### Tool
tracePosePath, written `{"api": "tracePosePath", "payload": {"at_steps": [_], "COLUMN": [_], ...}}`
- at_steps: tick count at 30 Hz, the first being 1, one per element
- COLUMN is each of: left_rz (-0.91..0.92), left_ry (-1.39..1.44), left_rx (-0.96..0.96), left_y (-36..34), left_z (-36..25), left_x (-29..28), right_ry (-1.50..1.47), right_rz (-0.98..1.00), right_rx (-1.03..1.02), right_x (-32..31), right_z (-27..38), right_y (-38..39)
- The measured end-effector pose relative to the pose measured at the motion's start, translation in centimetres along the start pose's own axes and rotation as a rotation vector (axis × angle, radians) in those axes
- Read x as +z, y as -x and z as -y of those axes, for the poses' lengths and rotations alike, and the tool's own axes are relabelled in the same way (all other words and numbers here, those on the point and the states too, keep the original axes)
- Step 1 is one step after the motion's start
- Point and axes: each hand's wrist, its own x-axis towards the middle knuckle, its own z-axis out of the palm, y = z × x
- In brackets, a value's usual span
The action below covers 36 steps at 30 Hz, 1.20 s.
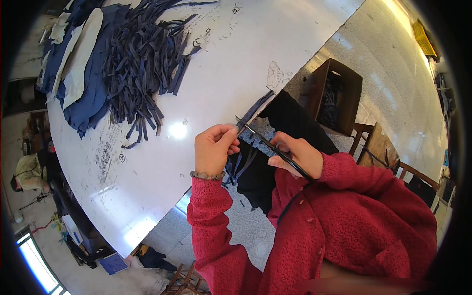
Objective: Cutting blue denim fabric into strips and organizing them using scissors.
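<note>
Between the thumb and fingers of my left hand (215, 147) a dark blue fabric strip is pinched at the table's edge. More dark strips (258, 104) lie along that edge, just beyond the fingertips. In my right hand (298, 156) is a pair of black-handled scissors (265, 141), its blades pointing up and left to the strip beside my left fingertips. Whether the blades have closed on the fabric is too small to tell. Black cloth (290, 123) lies across my lap, with several cut strips (246, 162) on it.
A large pile of dark blue strips (142, 64) is on the white table (206, 78), beside stacked blue fabric pieces (93, 93) and pale pattern pieces (83, 59). Right of the table stands a brown bin (350, 101) with dark scraps inside. Near my right elbow is a wooden stool (381, 145).
</note>
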Motion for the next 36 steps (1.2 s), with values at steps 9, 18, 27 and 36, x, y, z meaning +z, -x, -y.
{"api": "tracePosePath", "payload": {"at_steps": [9,18,27,36], "left_rz": [-0.014,-0.079,-0.341,-0.304], "left_ry": [0.012,0.006,-0.553,-0.077], "left_rx": [0.017,0.031,0.637,0.421], "left_y": [-0.3,0.7,2.4,-5.3], "left_z": [0.2,0.1,-2.2,-4.2], "left_x": [0.1,-0.3,1.4,1.2], "right_ry": [0.114,0.079,-0.339,-0.393], "right_rz": [-0.051,0.04,0.018,-0.145], "right_rx": [-0.043,0.065,-0.219,-0.157], "right_x": [-0.3,-1.2,-4.4,-8.5], "right_z": [-0.6,1.0,-0.6,0.7], "right_y": [-0.8,-1.2,1.0,0.5]}}
